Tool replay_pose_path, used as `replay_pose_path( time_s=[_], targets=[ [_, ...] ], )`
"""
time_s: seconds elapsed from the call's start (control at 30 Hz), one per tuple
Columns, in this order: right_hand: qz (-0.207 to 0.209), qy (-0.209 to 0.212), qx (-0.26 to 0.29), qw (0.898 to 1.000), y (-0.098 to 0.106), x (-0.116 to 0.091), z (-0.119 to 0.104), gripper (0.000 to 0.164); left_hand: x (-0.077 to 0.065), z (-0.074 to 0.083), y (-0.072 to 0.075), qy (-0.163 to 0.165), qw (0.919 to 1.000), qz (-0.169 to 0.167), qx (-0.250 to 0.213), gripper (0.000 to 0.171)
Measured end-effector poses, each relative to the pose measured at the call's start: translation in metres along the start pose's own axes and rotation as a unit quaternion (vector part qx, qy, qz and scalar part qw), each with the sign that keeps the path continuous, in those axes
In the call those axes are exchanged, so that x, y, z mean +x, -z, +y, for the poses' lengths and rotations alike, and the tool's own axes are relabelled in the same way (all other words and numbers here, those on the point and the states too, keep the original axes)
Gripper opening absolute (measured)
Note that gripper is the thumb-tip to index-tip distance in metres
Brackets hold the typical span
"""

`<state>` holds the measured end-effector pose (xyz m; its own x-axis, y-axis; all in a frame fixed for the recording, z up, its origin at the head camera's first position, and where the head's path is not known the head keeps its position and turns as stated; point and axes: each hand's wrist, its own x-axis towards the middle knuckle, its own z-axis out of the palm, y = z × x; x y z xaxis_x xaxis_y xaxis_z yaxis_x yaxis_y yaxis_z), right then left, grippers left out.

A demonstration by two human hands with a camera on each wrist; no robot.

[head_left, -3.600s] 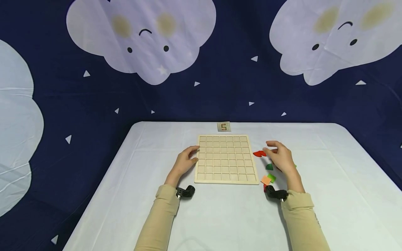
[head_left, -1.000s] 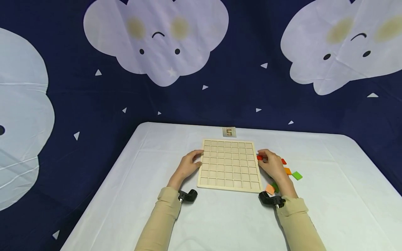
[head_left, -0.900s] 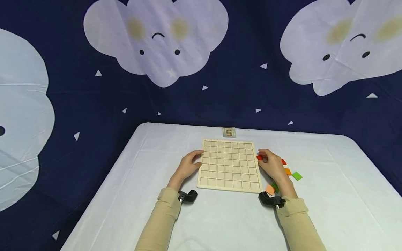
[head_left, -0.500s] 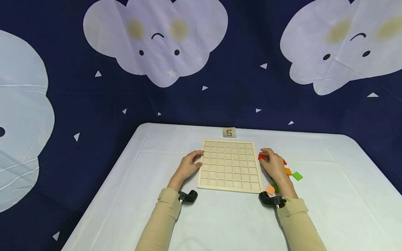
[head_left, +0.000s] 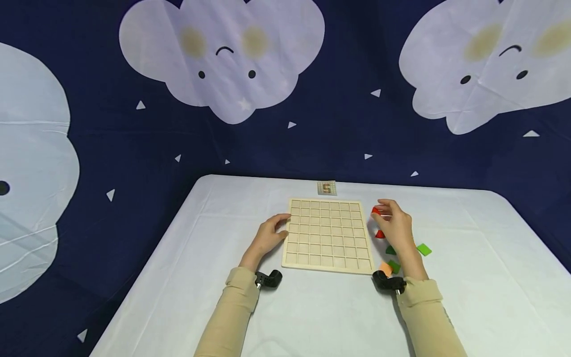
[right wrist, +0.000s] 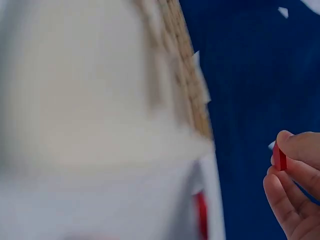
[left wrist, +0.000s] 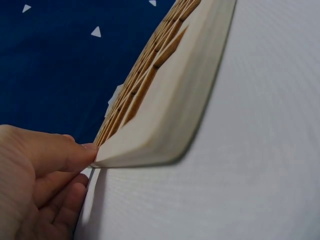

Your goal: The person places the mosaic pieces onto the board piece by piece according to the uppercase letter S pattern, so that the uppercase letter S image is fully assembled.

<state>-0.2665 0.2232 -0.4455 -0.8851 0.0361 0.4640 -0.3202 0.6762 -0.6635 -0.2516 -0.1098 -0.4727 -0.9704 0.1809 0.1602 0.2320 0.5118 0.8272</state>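
On the white table (head_left: 321,310) lies the gridded wooden board (head_left: 330,235); a bump could skid it, since the left hand (head_left: 266,235) merely rests loosely bent fingers against its left side. Just beyond the right side, the right hand (head_left: 398,228) pinches a red piece (right wrist: 281,157) between thumb and fingertips; so slight a grip could let it twist or drop. A second red piece (head_left: 380,234) lies near that hand, where a low sweep might knock it.
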Motion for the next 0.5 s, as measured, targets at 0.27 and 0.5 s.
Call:
replay_pose_path(
  time_s=[0.27, 0.5],
  targets=[
    [-0.021, 0.016, 0.052, 0.998, -0.019, 0.02, -0.029, 0.044, 0.001, -0.002, 0.0, -0.001, 1.0, 0.0, 0.001, 0.047],
    [-0.056, 0.03, 0.079, 0.995, -0.043, 0.026, -0.034, 0.045, 0.0, 0.001, 0.001, 0.006, 1.0, 0.0, 0.005, 0.047]
  ],
)
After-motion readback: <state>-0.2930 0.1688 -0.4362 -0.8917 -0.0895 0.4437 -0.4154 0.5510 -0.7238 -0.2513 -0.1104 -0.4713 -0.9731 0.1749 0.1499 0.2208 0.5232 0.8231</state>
